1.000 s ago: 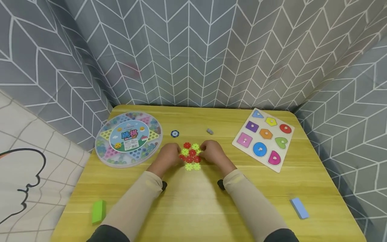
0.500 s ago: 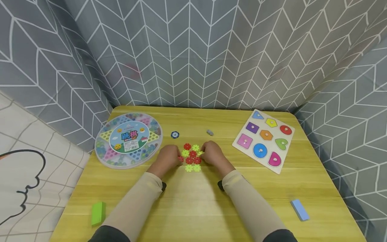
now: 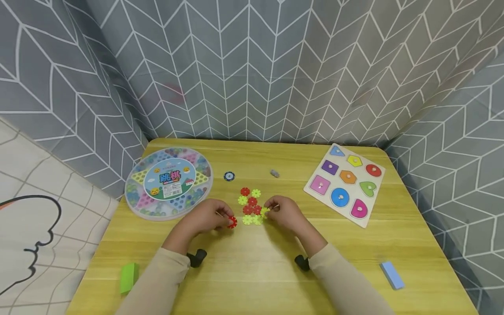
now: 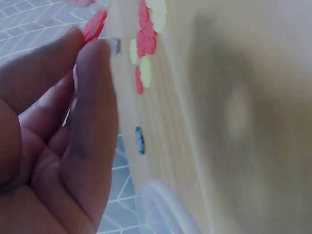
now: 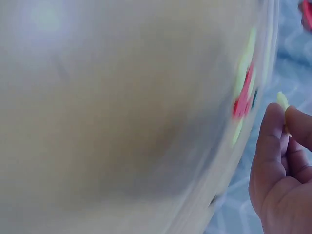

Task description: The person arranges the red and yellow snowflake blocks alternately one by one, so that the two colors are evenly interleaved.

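Observation:
A cluster of red and yellow-green flower-shaped discs [image 3: 250, 205] lies in the middle of the yellow wooden table [image 3: 252, 267]. My left hand [image 3: 204, 218] pinches a red disc [image 3: 232, 222] just left of the cluster; that red disc [image 4: 94, 25] shows between thumb and finger in the left wrist view. My right hand [image 3: 284, 213] pinches a yellow-green disc [image 3: 265, 211] at the cluster's right edge, and this yellow-green disc [image 5: 282, 101] sits at the fingertips in the blurred right wrist view.
A round clear marble-game case [image 3: 168, 181] sits at the left. A shape puzzle board [image 3: 344, 183] lies at the right. A blue chip [image 3: 229, 176] and a small grey piece [image 3: 274, 173] lie behind the cluster. A green block [image 3: 128, 277] and a blue block [image 3: 391, 275] rest near the front.
Both hands drew back toward me from the cluster. The left hand lifted a red disc away to the left, and the right hand took a yellow-green disc.

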### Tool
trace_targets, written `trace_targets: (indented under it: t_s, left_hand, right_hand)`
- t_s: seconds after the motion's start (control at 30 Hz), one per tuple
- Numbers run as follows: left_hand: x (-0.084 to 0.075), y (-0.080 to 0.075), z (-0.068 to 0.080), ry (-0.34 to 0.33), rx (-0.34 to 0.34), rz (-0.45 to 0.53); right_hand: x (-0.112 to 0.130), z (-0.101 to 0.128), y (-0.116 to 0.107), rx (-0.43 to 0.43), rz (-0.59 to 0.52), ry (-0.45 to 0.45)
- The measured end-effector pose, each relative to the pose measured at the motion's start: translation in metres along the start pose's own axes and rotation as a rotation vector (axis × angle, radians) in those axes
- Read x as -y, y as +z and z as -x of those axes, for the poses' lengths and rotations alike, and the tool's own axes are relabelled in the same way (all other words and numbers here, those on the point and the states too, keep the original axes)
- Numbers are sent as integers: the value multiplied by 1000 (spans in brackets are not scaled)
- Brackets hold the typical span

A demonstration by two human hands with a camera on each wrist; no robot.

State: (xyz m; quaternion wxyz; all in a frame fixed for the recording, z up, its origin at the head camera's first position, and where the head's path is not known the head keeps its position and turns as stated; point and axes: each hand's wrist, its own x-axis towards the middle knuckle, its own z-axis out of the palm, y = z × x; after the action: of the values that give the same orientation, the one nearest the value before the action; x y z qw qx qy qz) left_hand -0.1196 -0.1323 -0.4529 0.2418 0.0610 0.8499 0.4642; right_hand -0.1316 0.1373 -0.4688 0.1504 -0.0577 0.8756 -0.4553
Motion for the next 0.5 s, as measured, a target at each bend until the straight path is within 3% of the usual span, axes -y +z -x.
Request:
trace_targets:
  t_s: [0.1,0.2,0.3,0.5]
  left_hand:
    - [8,4,25,28,43,52]
    - [17,8,44,43,36,76]
    - [27,12,59,29,-15,65]
    - [45,12,71,-63,-159,-72]
  right_hand:
    - [6,23,15,98,-3,-66]
    - [16,37,35,192,41,-144]
    - [26,40,54,252,90,-201]
    - [40,32,88,321,230,-269]
